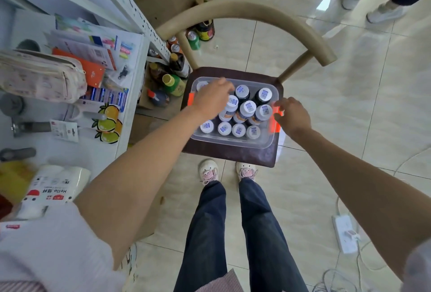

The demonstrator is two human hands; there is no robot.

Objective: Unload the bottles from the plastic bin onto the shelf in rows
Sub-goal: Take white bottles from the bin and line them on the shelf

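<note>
A clear plastic bin (233, 143) with orange side latches sits on a dark chair seat. Several white-capped bottles (248, 107) with barcode stickers stand upright inside it. My left hand (213, 99) hovers over the bin's far-left part with its fingers stretched forward and down, hiding the bottles beneath; nothing shows in its grip. My right hand (292, 114) is at the bin's right edge, by the orange latch (272, 126), with its fingers loosely bent. The white shelf (98, 149) is to the left.
The shelf holds a pencil case, stationery packs, batteries and tissue rolls (56, 182). Drink bottles and cans (173, 84) stand on the floor beside the chair (247, 9). A power strip (345, 233) with cables lies at right. Another person's legs (382, 11) stand beyond the chair.
</note>
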